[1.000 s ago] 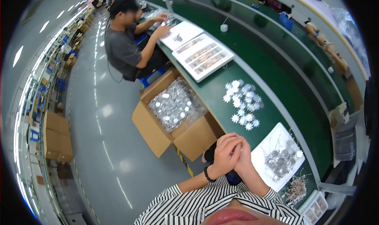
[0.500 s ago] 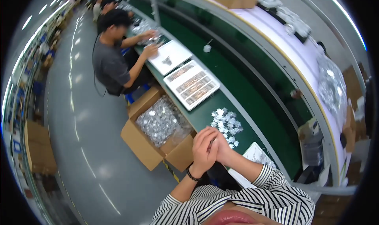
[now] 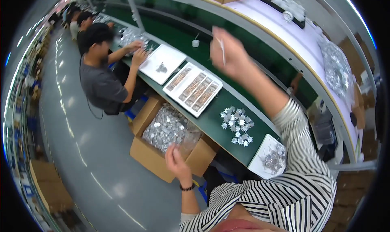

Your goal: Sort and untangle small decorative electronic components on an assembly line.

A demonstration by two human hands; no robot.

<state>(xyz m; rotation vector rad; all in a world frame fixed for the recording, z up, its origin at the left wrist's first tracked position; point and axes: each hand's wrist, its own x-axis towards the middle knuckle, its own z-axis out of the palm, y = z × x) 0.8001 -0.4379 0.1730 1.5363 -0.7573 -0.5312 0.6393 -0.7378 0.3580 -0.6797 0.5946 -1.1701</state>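
Note:
My right hand [image 3: 230,55] is raised over the green conveyor, smeared by motion, its fingers closed around a thin white strip [image 3: 222,52]. Low on the left, my left hand [image 3: 177,163] hovers in front of the carton of silvery bagged parts [image 3: 164,128]. Its fingers are blurred and partly curled, with no held thing visible. Star-shaped silver metal pieces [image 3: 237,124] lie loose on the green worktop [image 3: 211,128] between my arms. Near my right elbow sits a white tray [image 3: 260,156] of thin, tangled metal parts [image 3: 274,159].
A white divided tray [image 3: 195,89] holds copper-coloured parts in rows. Beyond it is another white tray [image 3: 164,61] with a few grey pieces. A seated co-worker [image 3: 103,75] handles parts at the bench. A raised white shelf [image 3: 292,57] bears bagged goods along the right.
My hands were together above the bench edge; now they are apart. The right has swung up and over the conveyor, the left has dropped to the left. The view has shifted somewhat.

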